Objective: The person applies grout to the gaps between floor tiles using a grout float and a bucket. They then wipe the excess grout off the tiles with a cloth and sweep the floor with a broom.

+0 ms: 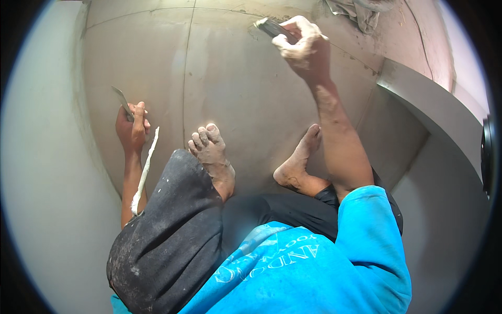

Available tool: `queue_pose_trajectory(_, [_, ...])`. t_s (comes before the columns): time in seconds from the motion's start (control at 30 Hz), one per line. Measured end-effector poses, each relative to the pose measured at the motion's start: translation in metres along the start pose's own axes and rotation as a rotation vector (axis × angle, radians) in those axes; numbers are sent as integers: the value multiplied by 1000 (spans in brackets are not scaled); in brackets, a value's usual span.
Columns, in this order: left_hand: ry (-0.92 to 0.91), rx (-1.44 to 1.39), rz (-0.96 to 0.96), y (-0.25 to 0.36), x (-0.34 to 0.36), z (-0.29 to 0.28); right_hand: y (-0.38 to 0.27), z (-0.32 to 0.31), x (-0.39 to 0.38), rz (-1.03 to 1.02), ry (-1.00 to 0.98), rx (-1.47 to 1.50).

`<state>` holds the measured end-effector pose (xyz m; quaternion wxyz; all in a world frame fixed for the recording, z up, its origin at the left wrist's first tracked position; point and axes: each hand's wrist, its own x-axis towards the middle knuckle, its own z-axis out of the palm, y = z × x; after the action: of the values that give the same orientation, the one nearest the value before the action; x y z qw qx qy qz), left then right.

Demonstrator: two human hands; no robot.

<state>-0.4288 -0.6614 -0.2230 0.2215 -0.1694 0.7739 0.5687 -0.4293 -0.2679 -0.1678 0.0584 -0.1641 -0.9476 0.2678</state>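
Note:
My left hand [135, 125] is closed on a thin metal putty knife [120, 96] at the left, its blade tilted up and away from me. My right hand [304, 48] grips a dark, flat tool [270, 28], seemingly a scraper, with pale material on its tip, over a floor joint near the far edge. Both hands are above the dusty tiled floor [235, 78]. Beside my left forearm is a long, narrow white strip [147, 167] reaching up from my dark trouser leg; I cannot tell what it is. My bare, dusty feet [212, 154] are between my arms.
A pale wall [52, 157] runs along the left. On the right, a curved-looking ledge [434, 97] borders the floor. A crumpled grey cloth [361, 11] lies at the far right. A dark object [486, 154] shows at the right rim.

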Motion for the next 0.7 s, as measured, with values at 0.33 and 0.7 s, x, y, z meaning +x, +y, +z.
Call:
queue_pose_trajectory(0.33, [6, -26, -14, 2, -2, 1, 17, -17, -12, 195, -357, 292])
queue_pose_trajectory(0.7, [13, -6, 5, -1, 1, 0, 15, -15, -5, 13, -127, 168])
